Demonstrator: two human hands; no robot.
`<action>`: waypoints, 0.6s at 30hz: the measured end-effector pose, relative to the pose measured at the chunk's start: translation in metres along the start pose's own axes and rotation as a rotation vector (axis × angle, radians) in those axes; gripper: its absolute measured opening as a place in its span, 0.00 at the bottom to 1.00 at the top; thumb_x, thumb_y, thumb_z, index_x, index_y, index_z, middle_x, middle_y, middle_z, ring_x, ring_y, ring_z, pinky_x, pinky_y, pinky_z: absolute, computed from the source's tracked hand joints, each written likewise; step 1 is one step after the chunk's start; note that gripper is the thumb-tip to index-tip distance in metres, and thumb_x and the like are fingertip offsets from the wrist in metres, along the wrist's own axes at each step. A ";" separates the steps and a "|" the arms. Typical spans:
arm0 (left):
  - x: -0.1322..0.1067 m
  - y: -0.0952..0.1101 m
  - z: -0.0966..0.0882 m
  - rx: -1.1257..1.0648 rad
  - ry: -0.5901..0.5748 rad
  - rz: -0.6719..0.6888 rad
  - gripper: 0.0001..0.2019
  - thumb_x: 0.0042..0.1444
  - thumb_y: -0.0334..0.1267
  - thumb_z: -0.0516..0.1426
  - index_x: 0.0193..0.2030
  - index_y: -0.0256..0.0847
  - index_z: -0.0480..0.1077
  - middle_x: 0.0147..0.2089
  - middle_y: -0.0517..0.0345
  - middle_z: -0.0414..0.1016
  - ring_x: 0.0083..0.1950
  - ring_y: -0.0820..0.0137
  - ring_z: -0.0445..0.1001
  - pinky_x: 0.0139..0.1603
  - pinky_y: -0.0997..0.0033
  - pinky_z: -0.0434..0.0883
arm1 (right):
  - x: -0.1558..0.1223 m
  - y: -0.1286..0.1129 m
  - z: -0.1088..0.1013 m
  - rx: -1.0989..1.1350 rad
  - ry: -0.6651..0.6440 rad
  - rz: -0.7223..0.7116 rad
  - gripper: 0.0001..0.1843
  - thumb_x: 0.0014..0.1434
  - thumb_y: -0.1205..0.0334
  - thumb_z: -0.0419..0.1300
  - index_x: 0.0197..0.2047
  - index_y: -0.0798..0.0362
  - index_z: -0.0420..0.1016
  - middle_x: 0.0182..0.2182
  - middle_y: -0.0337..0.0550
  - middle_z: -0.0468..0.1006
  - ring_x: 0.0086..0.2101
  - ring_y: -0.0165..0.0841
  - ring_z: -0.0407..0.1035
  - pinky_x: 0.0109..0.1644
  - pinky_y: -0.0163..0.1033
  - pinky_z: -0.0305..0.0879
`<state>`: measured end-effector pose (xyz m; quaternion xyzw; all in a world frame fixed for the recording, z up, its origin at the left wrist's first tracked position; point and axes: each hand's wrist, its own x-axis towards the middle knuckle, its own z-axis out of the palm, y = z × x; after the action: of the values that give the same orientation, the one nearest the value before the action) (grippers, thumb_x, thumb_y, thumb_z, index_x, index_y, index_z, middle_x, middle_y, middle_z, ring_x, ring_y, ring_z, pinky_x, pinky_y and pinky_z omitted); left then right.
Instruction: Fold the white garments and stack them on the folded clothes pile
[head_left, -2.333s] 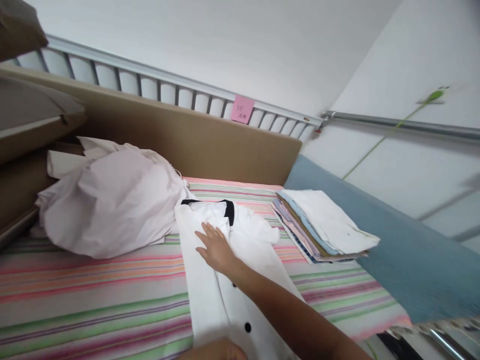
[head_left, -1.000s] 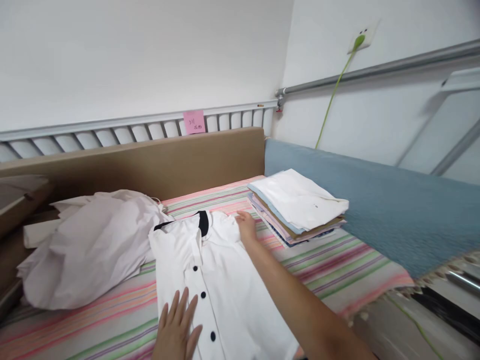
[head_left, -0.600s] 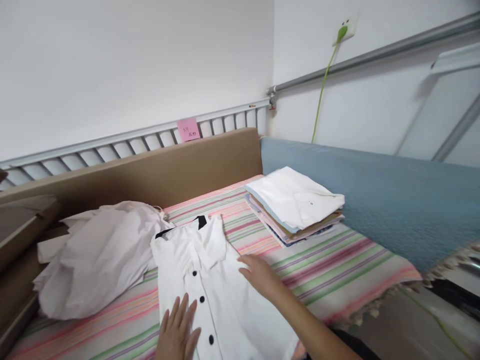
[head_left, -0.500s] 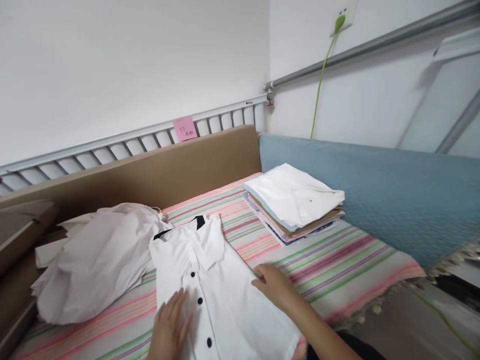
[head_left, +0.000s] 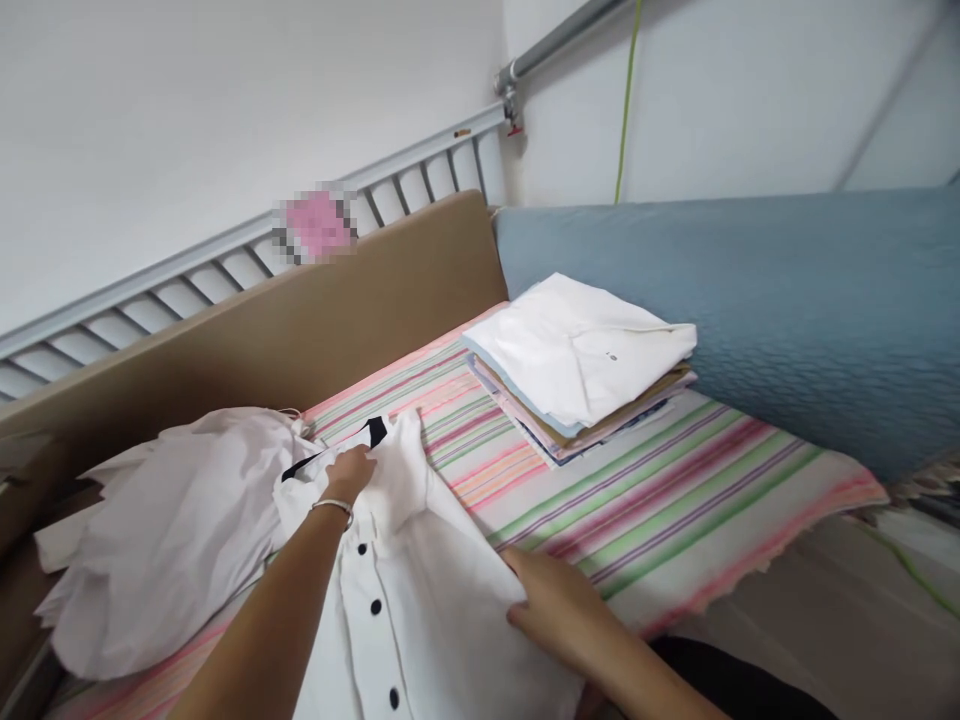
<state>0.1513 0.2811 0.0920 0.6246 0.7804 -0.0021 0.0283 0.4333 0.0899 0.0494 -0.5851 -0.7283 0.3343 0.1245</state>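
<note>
A white button-up shirt (head_left: 442, 580) with dark buttons and a black inner collar lies spread in front of me. My left hand (head_left: 351, 474), a bracelet on its wrist, reaches across the shirt's front and is closed on the fabric just below the collar; its fingertips are partly hidden. My right hand (head_left: 551, 600) pinches the shirt's right side edge between thumb and fingers, and the cloth there is raised slightly. To the left, touching the shirt, sits a crumpled pale garment (head_left: 180, 540).
Behind on the right stands a pile of folded clothes (head_left: 585, 350), a white one on top. A striped cloth (head_left: 675, 500) covers the surface. A brown board (head_left: 375, 300) and a blue padded side (head_left: 712, 270) border it; a radiator (head_left: 202, 290) runs behind.
My left hand has moved from beside the buttons up to the collar and closed there. My right hand has taken hold of the side edge. The view has tilted down.
</note>
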 end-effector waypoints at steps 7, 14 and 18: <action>0.006 0.021 -0.028 -0.112 0.089 0.079 0.10 0.46 0.42 0.52 0.30 0.40 0.71 0.30 0.53 0.75 0.37 0.64 0.72 0.37 0.68 0.64 | -0.006 -0.001 -0.001 0.146 -0.025 -0.022 0.13 0.43 0.66 0.53 0.36 0.50 0.68 0.35 0.40 0.76 0.37 0.35 0.68 0.35 0.35 0.51; 0.004 -0.006 -0.080 -0.354 0.189 0.104 0.15 0.46 0.50 0.53 0.30 0.39 0.70 0.26 0.60 0.71 0.27 0.72 0.67 0.26 0.76 0.60 | -0.022 -0.025 0.012 0.236 -0.038 -0.135 0.17 0.47 0.68 0.51 0.40 0.46 0.71 0.39 0.39 0.75 0.41 0.33 0.67 0.41 0.34 0.55; -0.004 -0.044 -0.071 -0.420 0.180 0.019 0.12 0.42 0.47 0.55 0.26 0.39 0.69 0.22 0.62 0.68 0.24 0.73 0.65 0.23 0.76 0.59 | -0.021 -0.038 0.032 0.182 -0.150 -0.190 0.19 0.46 0.67 0.53 0.44 0.48 0.71 0.42 0.42 0.75 0.43 0.36 0.67 0.43 0.35 0.55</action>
<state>0.1064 0.2699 0.1614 0.6098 0.7573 0.2166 0.0878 0.3919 0.0560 0.0543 -0.4733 -0.7543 0.4284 0.1532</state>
